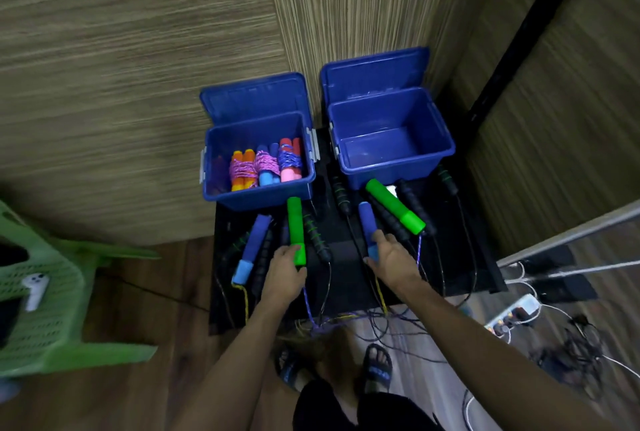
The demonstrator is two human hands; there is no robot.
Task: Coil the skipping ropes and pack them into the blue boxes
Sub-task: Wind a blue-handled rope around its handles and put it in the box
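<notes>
The left hand (282, 271) grips the low end of a green handle (296, 228) and the right hand (393, 259) curls around the low end of a blue handle (367, 226), both lying on the black mat (349, 278) among loose ropes whose cords hang over its near edge. Just behind, touching the wall, stand the left blue box (258, 193) with three coiled ropes and free room at its left side, and the bare right blue box (391, 167), lids open, a narrow gap between them
</notes>
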